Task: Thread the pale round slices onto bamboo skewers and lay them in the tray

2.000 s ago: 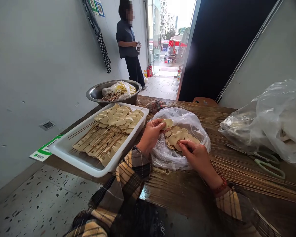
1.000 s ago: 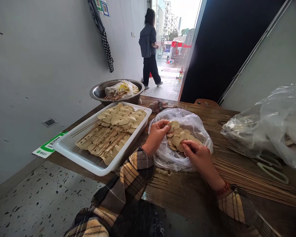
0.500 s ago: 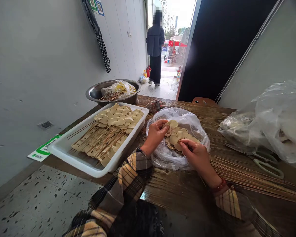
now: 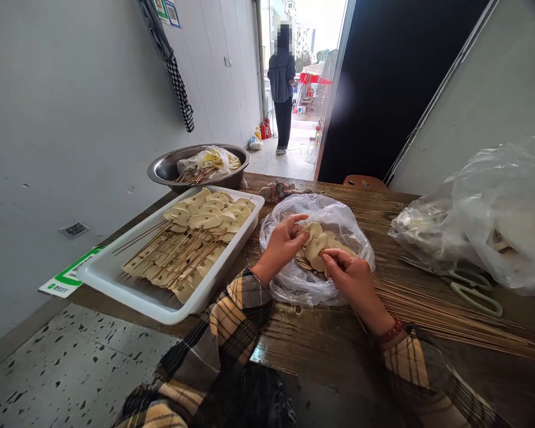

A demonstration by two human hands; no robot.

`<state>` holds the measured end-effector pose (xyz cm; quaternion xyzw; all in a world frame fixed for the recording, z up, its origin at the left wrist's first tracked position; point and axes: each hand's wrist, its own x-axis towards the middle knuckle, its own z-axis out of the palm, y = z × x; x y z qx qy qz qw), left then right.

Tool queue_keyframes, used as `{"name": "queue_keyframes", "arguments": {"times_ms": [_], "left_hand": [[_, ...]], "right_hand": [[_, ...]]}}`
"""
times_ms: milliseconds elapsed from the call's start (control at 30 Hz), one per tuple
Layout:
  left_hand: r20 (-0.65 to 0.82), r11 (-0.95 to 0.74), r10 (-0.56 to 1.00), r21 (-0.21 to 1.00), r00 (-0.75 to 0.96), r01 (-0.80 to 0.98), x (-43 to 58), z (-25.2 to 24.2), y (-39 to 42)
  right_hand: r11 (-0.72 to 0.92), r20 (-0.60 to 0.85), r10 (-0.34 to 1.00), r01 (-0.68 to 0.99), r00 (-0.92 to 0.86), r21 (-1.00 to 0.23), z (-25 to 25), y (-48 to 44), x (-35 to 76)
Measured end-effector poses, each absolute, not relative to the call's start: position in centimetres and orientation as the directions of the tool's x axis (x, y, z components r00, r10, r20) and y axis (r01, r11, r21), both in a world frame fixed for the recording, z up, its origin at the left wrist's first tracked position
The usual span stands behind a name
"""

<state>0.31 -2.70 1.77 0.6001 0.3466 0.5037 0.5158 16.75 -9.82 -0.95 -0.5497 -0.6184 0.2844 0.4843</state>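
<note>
My left hand point(image 4: 285, 245) is over a clear plastic bag point(image 4: 280, 290) on the table, its thumb and fingers closed about the edge of a pale, thin round slice point(image 4: 312, 230). My right hand point(image 4: 351, 278) is just to the right, its fingertips pinched together on what looks like a thin wooden skewer, mostly hidden by the hand. More pale slices point(image 4: 339, 245) lie in the open bag beneath both hands. To the left, a white tray point(image 4: 167, 317) holds many skewers threaded with such slices point(image 4: 205, 221).
Behind the tray stands a metal basin point(image 4: 158, 172) with bagged skewers. Loose skewers point(image 4: 446, 327), green-handled scissors point(image 4: 477, 297) and a filled plastic bag point(image 4: 508, 214) lie at right. A crumpled cloth-like item point(image 4: 279, 191) is at the back. A person point(image 4: 282, 83) stands in the doorway.
My left index finger has lifted and stretched out somewhat, while the right hand keeps its pinch. The view has shifted slightly, and the person in the doorway has moved a little farther off.
</note>
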Motion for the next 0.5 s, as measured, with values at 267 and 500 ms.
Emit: {"name": "queue_keyframes", "arguments": {"times_ms": [267,500], "left_hand": [[0.04,0.118,0.932,0.907,0.361,-0.405,0.53,1.5,-2.9],[-0.009,0.219,0.911,0.859,0.413,-0.464,0.55,1.27,-2.84]], "right_hand": [[0.245,0.295,0.952,0.38,0.078,-0.892,-0.43,-10.16,16.41],[0.226,0.254,0.967,0.37,0.028,-0.901,-0.41,-10.08,16.48]]}}
